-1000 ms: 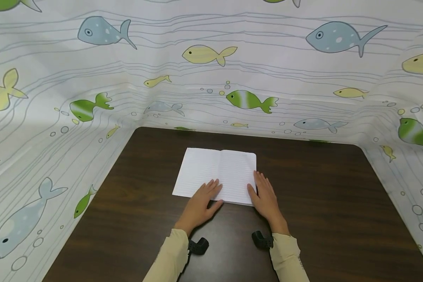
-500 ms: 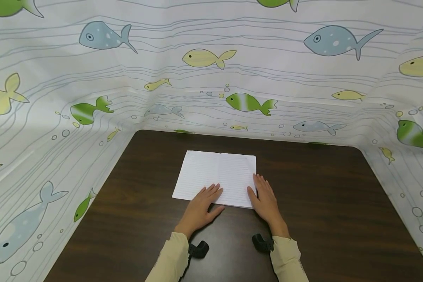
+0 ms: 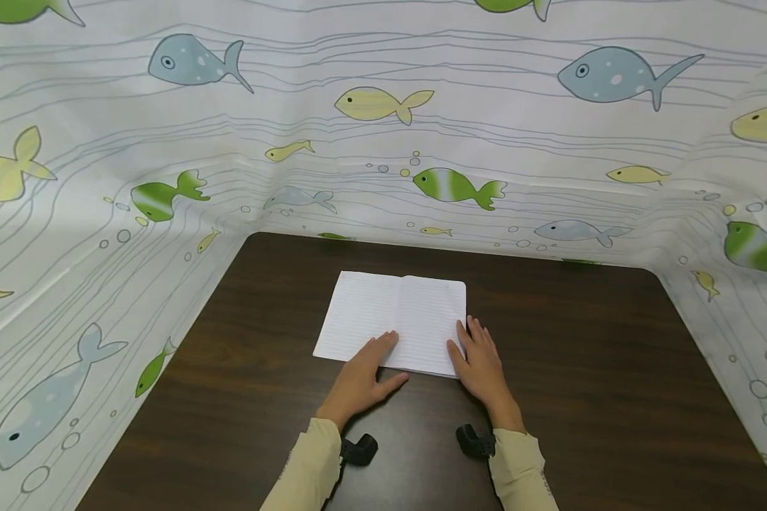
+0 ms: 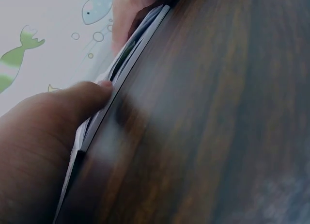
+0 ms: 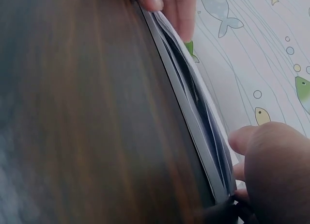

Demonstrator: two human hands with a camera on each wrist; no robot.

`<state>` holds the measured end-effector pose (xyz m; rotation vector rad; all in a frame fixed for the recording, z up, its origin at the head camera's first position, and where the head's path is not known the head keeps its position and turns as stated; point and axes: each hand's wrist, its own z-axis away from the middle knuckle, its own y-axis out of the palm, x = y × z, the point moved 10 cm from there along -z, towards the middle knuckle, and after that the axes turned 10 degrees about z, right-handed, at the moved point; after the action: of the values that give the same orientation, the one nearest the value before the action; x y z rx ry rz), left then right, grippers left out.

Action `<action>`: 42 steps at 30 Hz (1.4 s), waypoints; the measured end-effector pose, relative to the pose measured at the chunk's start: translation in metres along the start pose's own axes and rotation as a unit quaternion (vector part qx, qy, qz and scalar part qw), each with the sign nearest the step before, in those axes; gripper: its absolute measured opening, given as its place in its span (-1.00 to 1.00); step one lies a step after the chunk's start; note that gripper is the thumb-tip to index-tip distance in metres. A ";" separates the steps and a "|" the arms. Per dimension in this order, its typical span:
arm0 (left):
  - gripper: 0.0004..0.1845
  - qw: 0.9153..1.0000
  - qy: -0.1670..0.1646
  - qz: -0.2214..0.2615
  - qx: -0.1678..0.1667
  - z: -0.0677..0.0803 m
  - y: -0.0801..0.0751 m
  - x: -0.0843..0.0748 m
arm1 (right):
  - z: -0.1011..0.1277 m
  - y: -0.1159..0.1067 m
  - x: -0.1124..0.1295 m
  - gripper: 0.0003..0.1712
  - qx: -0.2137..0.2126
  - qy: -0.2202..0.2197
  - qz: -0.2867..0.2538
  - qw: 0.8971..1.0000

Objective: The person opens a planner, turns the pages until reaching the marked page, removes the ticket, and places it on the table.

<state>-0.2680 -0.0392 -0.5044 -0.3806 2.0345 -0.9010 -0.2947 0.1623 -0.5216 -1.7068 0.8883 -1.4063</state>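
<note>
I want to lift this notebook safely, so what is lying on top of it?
Both hands rest on the open notebook: the left hand near the spine at the near edge, the right hand on the near right corner. Lined pages show elsewhere; what lies under the hands is covered.

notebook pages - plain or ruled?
Ruled: the open notebook has white pages with thin horizontal lines, clearest in the head view.
</note>
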 end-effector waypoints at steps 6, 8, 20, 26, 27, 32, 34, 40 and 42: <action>-0.16 0.997 -0.066 0.040 0.001 0.001 -0.001 0.011 | -0.001 -0.001 0.004 -0.35 -0.002 -0.006 -0.003 1.000; -0.16 0.996 -0.074 0.048 -0.002 0.001 -0.001 0.013 | -0.001 0.000 0.004 -0.35 0.004 -0.003 -0.004 1.000; -0.24 0.994 -0.082 0.059 -0.033 -0.001 -0.006 0.018 | -0.003 -0.001 0.005 -0.42 -0.009 -0.023 0.002 1.000; -0.06 0.992 -0.061 0.054 -0.094 -0.003 -0.018 0.013 | -0.004 -0.006 0.006 -0.37 -0.037 -0.031 0.008 0.999; -0.04 0.991 -0.057 0.059 -0.109 -0.003 -0.022 0.012 | -0.003 -0.005 0.005 -0.36 -0.034 -0.029 0.008 0.999; -0.01 0.978 -0.050 0.065 -0.194 0.001 -0.039 0.012 | -0.002 -0.004 0.003 -0.27 -0.029 -0.026 0.005 0.999; 0.03 0.971 -0.061 0.047 -0.227 0.004 -0.047 0.014 | -0.001 -0.004 0.003 -0.25 -0.030 -0.027 0.007 0.999; 0.13 0.946 -0.119 -0.041 -0.297 0.013 -0.065 0.021 | -0.001 -0.004 0.003 -0.25 -0.030 -0.024 0.004 0.999; 0.12 0.941 -0.126 -0.064 -0.306 0.014 -0.068 0.021 | -0.001 -0.005 0.003 -0.26 -0.032 -0.026 0.005 0.999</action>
<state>-0.2728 -0.1045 -0.4731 -0.9250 2.0250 -0.2441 -0.2953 0.1616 -0.5158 -1.7773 0.9210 -1.3345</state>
